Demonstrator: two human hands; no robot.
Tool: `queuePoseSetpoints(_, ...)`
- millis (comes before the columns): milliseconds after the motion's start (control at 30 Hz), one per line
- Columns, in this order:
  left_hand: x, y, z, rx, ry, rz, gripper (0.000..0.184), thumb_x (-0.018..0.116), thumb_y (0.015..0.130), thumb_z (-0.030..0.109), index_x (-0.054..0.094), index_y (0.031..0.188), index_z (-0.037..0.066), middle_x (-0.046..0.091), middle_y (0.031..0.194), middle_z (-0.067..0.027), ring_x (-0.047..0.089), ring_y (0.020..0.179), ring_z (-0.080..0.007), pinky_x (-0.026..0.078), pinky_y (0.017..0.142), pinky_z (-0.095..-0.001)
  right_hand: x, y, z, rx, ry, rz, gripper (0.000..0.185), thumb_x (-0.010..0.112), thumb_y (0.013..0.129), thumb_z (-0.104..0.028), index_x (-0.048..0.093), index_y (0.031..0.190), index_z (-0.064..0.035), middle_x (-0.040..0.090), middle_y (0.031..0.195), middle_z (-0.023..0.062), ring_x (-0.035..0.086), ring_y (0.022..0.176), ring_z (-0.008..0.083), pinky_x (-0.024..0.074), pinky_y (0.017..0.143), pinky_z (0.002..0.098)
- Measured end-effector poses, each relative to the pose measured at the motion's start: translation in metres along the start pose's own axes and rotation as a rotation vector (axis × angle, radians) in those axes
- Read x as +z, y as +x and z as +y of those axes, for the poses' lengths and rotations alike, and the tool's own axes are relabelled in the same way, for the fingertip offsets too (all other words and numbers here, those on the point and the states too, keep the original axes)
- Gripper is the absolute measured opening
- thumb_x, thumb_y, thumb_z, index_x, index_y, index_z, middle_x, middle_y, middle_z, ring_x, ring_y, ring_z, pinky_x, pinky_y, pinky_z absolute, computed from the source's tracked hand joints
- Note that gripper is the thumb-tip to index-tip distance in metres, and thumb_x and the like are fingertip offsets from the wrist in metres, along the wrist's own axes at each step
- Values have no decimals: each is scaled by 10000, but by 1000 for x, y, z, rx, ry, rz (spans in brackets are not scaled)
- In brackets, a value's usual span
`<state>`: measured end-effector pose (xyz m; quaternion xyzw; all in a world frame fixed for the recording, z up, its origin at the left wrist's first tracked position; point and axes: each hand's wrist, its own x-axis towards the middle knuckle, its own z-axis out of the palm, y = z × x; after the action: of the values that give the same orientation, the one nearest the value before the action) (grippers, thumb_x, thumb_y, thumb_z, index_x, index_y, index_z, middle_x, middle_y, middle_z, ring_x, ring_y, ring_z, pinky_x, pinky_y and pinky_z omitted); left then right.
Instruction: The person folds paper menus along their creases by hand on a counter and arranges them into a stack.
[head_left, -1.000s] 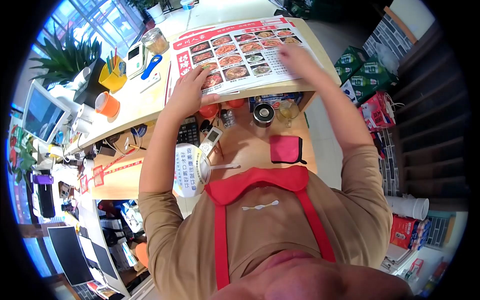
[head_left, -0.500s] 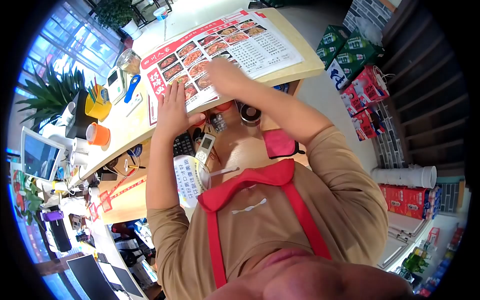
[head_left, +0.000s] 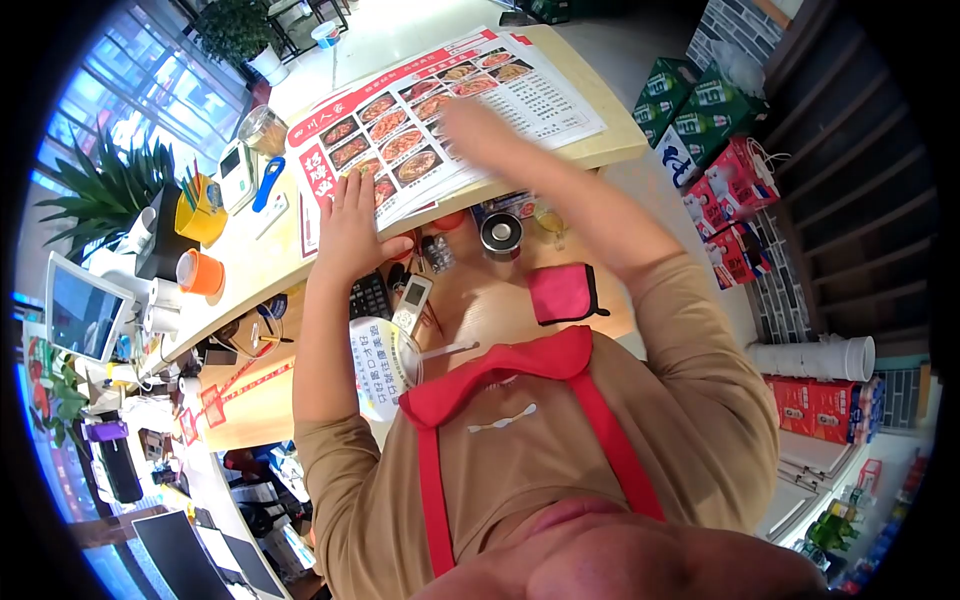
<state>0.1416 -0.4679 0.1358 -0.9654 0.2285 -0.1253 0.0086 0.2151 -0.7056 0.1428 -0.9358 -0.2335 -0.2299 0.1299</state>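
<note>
Cup (head_left: 203,273), orange, stands at left on the counter (head_left: 262,250), with a yellow box (head_left: 200,208) just beyond it. Next rightward, the left hand (head_left: 350,235) rests on the near left part of the menu (head_left: 400,143), fingers spread wide, thumb apart by the near edge; it grips nothing. Good practice here, as judged: a flat left hand with light, even pressure, so that the stacked sheets neither slide nor crease, and a right hand travelling level with the paper. The right hand (head_left: 475,130) is over the menu's middle; blur leaves its grip, and whether it touches, impossible to tell. Relative to the grip, the menu lies beneath the left fingers and below the right hand, much of its printed face extending beyond both. Farther right, a pink pouch (head_left: 560,293) lies on the lower shelf; green crates (head_left: 710,115) stand past the counter.
</note>
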Motion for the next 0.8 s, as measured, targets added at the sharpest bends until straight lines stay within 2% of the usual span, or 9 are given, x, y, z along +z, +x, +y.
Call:
queuePoseSetpoints(33,1,0,-1,3,3,-2,1050,758,599,491,253,1380,5,279,1427,-198,244,1331,-345,232,1060,-470,-4,3,-46,92,117,-129,109,511,743,-10,601,762,48,604,808,229,598,790,341,475,756,409)
queuePoseSetpoints(100,1,0,0,2,-5,4,1050,757,599,495,254,1379,4,280,1426,-197,246,1330,-343,232,1060,-469,28,1,-62,-161,159,137,97,534,731,-18,602,773,36,610,797,233,596,775,382,480,727,433)
queuePoseSetpoints(267,2,-2,-1,0,11,5,1044,754,601,497,258,1376,4,285,1423,-196,248,1330,-340,231,1063,-467,-25,-4,5,163,60,-109,131,523,760,-40,591,852,25,611,889,231,585,855,372,462,763,441)
queuePoseSetpoints(400,2,-1,1,3,4,6,1042,753,602,498,259,1374,1,288,1421,-195,249,1329,-343,233,1060,-471,-11,-13,107,380,-204,75,163,519,794,-96,591,885,20,617,907,220,589,868,372,468,767,444)
queuePoseSetpoints(567,-1,-1,4,-13,24,-9,1047,757,597,493,260,1373,-3,286,1421,-199,249,1327,-350,237,1054,-481,-42,-7,128,590,-234,91,198,516,796,-76,619,936,18,621,955,219,607,884,353,491,777,409)
queuePoseSetpoints(633,-2,-2,2,-9,20,-12,1050,760,593,491,262,1371,-7,287,1419,-203,249,1326,-353,237,1053,-482,-30,15,113,428,-116,63,175,527,784,-77,630,893,13,626,923,207,614,852,334,494,755,408)
queuePoseSetpoints(700,-1,0,4,-6,12,-8,1051,764,589,487,264,1370,-10,288,1418,-207,248,1326,-355,237,1053,-483,9,29,60,-44,-133,217,130,549,760,-71,642,810,4,631,875,198,621,821,329,495,738,415)
queuePoseSetpoints(733,-1,-1,4,-5,9,-10,1051,766,588,485,266,1368,-11,289,1417,-208,248,1326,-356,237,1053,-482,14,36,22,-145,-224,-72,136,567,744,-54,626,841,20,629,872,203,616,834,339,488,761,421)
queuePoseSetpoints(800,-3,0,4,-4,2,-17,1054,770,589,478,260,1371,-10,282,1420,-206,243,1329,-355,232,1058,-477,22,27,-33,-103,26,-83,148,575,717,-15,614,850,38,627,869,215,616,840,343,489,765,425)
